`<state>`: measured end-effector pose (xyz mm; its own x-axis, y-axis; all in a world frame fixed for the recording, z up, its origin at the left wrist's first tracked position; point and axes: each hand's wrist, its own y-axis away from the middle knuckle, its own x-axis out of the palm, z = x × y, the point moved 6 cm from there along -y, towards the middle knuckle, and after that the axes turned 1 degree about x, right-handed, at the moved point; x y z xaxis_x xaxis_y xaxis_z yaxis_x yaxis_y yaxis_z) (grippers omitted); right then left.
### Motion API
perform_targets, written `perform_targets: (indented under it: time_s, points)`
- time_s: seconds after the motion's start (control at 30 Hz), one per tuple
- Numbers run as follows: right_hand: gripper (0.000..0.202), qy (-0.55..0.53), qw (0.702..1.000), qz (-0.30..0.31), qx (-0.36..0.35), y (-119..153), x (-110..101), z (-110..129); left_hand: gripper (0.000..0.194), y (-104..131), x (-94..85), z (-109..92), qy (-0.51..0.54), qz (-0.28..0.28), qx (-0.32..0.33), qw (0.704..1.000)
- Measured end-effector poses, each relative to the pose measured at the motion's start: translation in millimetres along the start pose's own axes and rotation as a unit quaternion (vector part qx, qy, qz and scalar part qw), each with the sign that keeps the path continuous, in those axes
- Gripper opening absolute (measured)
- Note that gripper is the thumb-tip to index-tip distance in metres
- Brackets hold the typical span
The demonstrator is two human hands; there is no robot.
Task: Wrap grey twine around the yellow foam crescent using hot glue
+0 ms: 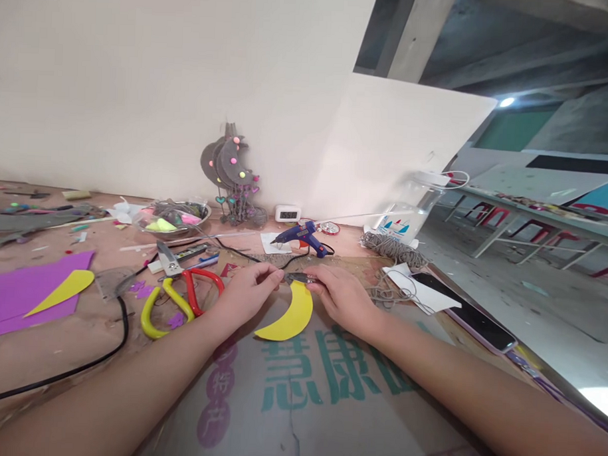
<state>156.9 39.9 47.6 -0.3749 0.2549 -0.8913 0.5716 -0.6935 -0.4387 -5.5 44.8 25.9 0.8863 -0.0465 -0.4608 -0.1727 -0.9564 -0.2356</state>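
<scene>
A yellow crescent-shaped cutout lies on the printed cardboard between my hands, its upper end just under my fingers. At that end is a small dark grey strip, too small to make out fully. My left hand is closed, thumb and forefinger pinching the strip's left end. My right hand pinches its right end, close against the crescent's tip. Behind them rests a blue glue gun. Scissors with one red and one yellow-green handle lie beside my left forearm.
Purple sheets with a yellow scrap lie at left, near a black cord. A metal bowl, grey moon decorations and a small digital clock stand behind. Grey yarn, a plastic jar and a phone are at right.
</scene>
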Motion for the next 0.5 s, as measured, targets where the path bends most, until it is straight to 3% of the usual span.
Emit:
perform_targets:
  time_s: [0.17,0.27,0.37,0.5]
  points:
    - [0.027,-0.034,0.999,0.001,0.01,0,-2,1,0.031,1,-0.1,-2,0.003,0.006,-0.002,1.0]
    - [0.028,-0.066,0.997,-0.03,0.028,1,-7,-1,0.033,0,-0.3,0,0.0,0.0,-0.004,1.0]
    - [0.032,-0.093,0.99,-0.075,0.073,2,-10,-11,0.034,-2,0.5,5,0.0,-0.002,-0.007,1.0]
    - [0.032,-0.11,0.983,-0.091,0.118,2,-7,-29,0.034,-1,1.3,6,0.0,0.006,-0.007,1.0]
